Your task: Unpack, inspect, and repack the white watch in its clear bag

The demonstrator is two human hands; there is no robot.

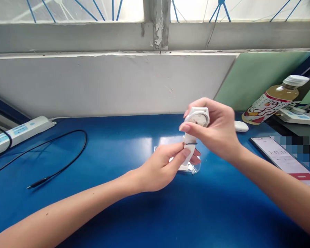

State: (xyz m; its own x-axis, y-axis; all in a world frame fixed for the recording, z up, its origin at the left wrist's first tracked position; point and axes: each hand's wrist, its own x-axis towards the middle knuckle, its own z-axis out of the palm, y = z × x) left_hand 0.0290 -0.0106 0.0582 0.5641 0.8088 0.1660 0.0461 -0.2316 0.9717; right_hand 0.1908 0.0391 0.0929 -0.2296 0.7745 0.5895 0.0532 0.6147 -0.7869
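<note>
A white wristwatch (198, 119) with a round pale dial is held up between both hands over the blue table. My right hand (217, 125) grips its case, thumb on the near side and fingers behind. Lower down, my left hand (167, 165) pinches the white strap close to its metal buckle. Behind and beneath the left fingers, a clear plastic wrapper (194, 168) shows on the table, with something white partly hidden there.
On the left lie a white power strip (23, 132) and a black cable (59, 168). To the right are a drink bottle (271, 100), a white earbud case (241, 126), a phone (281, 155) and another power strip (299, 117). A wall (113, 86) rises behind the table (113, 220).
</note>
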